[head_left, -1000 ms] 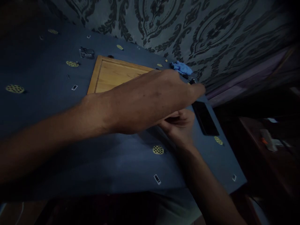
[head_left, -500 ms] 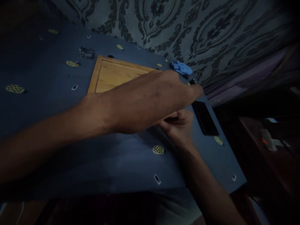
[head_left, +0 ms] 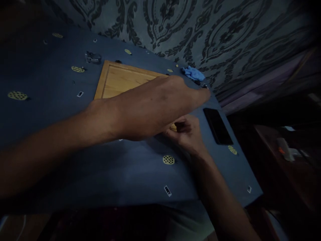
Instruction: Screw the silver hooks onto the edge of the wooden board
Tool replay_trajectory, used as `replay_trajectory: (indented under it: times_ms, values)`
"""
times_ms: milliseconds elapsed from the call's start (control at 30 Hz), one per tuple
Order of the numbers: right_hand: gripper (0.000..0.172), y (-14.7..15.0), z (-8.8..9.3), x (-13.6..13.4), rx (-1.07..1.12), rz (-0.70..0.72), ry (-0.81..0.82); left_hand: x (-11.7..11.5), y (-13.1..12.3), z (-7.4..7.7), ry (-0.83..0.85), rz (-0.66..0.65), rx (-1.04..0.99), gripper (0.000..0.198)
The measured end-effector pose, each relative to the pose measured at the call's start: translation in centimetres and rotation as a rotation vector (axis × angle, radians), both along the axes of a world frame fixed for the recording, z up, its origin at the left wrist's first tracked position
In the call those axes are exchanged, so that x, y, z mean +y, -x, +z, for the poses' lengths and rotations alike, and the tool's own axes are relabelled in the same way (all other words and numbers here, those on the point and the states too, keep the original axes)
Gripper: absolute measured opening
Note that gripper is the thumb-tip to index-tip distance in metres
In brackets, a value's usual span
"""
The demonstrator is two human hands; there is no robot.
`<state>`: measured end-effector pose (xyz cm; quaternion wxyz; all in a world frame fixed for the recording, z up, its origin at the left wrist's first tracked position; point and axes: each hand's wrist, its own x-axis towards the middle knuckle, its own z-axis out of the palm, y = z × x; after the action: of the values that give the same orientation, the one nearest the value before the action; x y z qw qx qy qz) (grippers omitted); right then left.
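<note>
My left hand (head_left: pixel 155 108) reaches in from the left with its back toward me, over the near part of a wooden board (head_left: pixel 125 78) with a grooved rim. Its fingers curl down out of sight, so whatever they grip is hidden. Close below it, my right hand (head_left: pixel 188 134) has its fingers bent together in a pinch. A small yellowish patch (head_left: pixel 174 127) shows beside those fingers; I cannot make out what it is. The left hand hides the board's front right part.
A black phone (head_left: pixel 217 126) lies right of my hands on the blue patterned tablecloth (head_left: pixel 100 174). Behind them is a crumpled blue cloth (head_left: pixel 193 72). A clear object (head_left: pixel 92 57) sits left of the board. Patterned wallpaper (head_left: pixel 173 23) rises at the back.
Both hands have shifted slightly left, and the right hand also a little upward. The yellowish patch by the right fingers now shows. The board and phone stay in place.
</note>
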<state>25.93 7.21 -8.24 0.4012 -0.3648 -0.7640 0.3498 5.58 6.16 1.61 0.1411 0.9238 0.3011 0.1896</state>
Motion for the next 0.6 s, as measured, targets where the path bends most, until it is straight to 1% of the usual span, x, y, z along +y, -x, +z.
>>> replay_trajectory:
  times_ms: [133,200,267,333,433,600]
  values:
    - [0.026,-0.44,0.07,0.4,-0.122,0.146,0.021,-0.25,0.29,0.07,0.054,0.003,-0.017,0.017]
    - [0.026,-0.5,0.13,0.55,-0.208,0.196,-0.012,-0.33,0.41,0.08,0.078,-0.008,-0.02,0.021]
    - [0.024,-0.49,0.14,0.67,-0.27,0.227,-0.055,-0.37,0.51,0.04,0.101,-0.02,-0.02,0.019]
    - [0.022,-0.46,0.08,0.74,-0.293,0.236,-0.084,-0.37,0.6,-0.06,0.106,-0.041,-0.025,0.016]
    - [0.021,-0.42,-0.12,0.77,-0.282,0.24,-0.096,-0.33,0.68,-0.14,0.088,-0.02,-0.03,0.018]
    - [0.034,-0.38,-0.36,0.72,-0.263,0.218,-0.048,-0.24,0.52,0.26,0.095,0.002,0.021,0.016]
